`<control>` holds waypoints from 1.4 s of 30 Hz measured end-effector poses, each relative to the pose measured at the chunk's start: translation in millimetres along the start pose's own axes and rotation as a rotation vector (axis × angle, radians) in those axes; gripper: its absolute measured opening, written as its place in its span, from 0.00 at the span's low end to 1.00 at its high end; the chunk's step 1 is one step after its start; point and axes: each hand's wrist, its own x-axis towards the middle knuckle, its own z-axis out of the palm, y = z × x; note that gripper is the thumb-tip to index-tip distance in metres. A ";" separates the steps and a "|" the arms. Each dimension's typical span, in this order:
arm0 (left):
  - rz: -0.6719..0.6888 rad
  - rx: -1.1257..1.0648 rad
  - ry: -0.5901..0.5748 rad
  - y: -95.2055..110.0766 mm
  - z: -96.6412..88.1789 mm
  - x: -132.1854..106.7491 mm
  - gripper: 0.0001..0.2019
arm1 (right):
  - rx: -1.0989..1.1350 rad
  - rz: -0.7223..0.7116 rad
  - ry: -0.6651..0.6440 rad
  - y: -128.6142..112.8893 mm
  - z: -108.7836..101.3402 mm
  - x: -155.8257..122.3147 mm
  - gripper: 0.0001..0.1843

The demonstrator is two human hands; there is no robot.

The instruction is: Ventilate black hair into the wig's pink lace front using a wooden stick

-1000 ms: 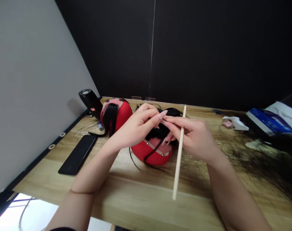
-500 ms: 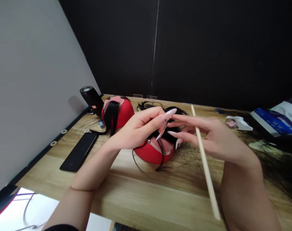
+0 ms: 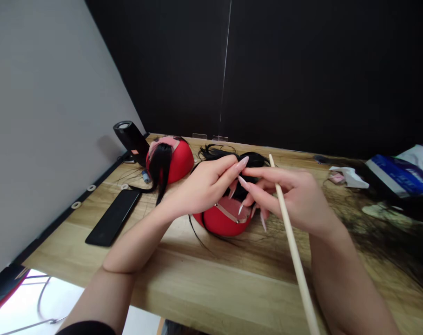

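Observation:
My right hand [image 3: 295, 197] is closed on a pale wooden stick [image 3: 297, 260], which slants down toward the front edge of the table across the base of the fingers. Its index fingertip and thumb meet my left hand's fingertips. My left hand [image 3: 204, 186] is pinched above a red head form [image 3: 216, 224]; whatever lies between thumb and fingers is too small to make out. Pink mesh with a tan band and pins covers part of this form. Black hair [image 3: 255, 159] lies behind it, partly hidden by my hands, and thin strands hang at its left side.
A second red head form [image 3: 183, 160] with black hair stands at the left, beside a black cylindrical speaker [image 3: 129, 142]. A phone [image 3: 114, 217] lies on the wooden table [image 3: 197, 284]. Loose hair [image 3: 365, 232], a crumpled tissue [image 3: 354, 177] and a blue packet [image 3: 399, 174] are at the right.
My right hand has shifted slightly left, with the stick's upper end moving left too. The hair strand that hung over the front of the near head form no longer shows there.

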 end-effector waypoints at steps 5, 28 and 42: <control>-0.019 -0.037 -0.050 -5.2 -4.9 3.0 0.22 | 0.037 0.044 -0.008 3.9 2.1 0.1 0.13; 0.173 0.129 -0.036 0.8 -4.6 -3.1 0.18 | -0.025 -0.104 0.081 1.9 -9.9 1.8 0.09; 0.798 0.501 -0.073 -71.1 26.6 -25.4 0.14 | 0.568 -0.092 0.351 15.2 -6.4 20.5 0.35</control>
